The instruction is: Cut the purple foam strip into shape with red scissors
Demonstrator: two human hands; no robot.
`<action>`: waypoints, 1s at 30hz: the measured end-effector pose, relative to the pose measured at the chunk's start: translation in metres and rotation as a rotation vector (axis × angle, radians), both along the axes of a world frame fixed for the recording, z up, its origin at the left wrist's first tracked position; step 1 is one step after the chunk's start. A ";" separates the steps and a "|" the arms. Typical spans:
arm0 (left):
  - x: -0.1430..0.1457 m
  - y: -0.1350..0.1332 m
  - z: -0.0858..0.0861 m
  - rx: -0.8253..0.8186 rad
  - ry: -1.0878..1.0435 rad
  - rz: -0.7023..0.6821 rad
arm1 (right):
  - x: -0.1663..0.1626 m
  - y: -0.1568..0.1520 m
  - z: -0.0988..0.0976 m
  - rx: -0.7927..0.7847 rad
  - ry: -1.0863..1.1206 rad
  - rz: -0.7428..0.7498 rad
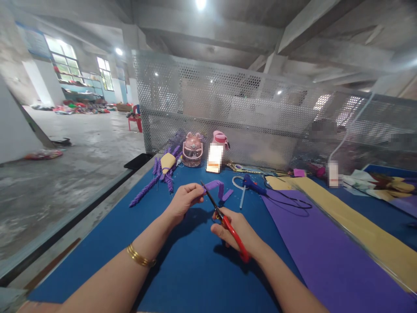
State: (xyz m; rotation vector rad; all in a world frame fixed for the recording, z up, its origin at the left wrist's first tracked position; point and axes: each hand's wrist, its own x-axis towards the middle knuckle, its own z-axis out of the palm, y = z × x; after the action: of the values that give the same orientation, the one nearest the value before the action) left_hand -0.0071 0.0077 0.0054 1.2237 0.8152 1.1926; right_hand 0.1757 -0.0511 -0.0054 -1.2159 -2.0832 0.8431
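Note:
My left hand (187, 201) pinches one end of a purple strip (215, 186), which looks like felt or foam. The rest of the strip bends away to the right above the blue table. In my right hand (236, 230) is a pair of red-handled scissors (235, 238), fingers wrapped round the handles. The dark blades point up and to the left, with their tips beside the pinched end of the strip. Whether the blades touch the strip I cannot tell. A gold bracelet (140, 256) circles my left wrist.
Purple sheet (319, 243) and yellow sheet (352, 213) lie on the blue table (202, 278) at right. A blue glue gun (254, 184) with a cord sits behind the strip. Purple flower sprigs (143, 195), a pink bottle (193, 152) and a lit phone (214, 158) stand near the perforated metal screen (211, 104).

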 end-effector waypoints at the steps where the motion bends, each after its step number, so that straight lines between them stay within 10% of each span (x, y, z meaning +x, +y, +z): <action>1: 0.000 0.000 0.001 0.021 0.020 0.012 | -0.001 0.000 -0.001 -0.054 0.033 -0.003; 30: -0.009 0.006 0.000 0.210 0.230 0.105 | 0.007 0.006 -0.007 0.149 -0.071 -0.007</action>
State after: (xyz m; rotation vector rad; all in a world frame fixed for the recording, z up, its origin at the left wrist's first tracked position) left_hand -0.0163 0.0137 0.0056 1.5262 0.9510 1.2617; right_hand 0.1828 -0.0449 -0.0121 -1.1877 -2.1553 0.6379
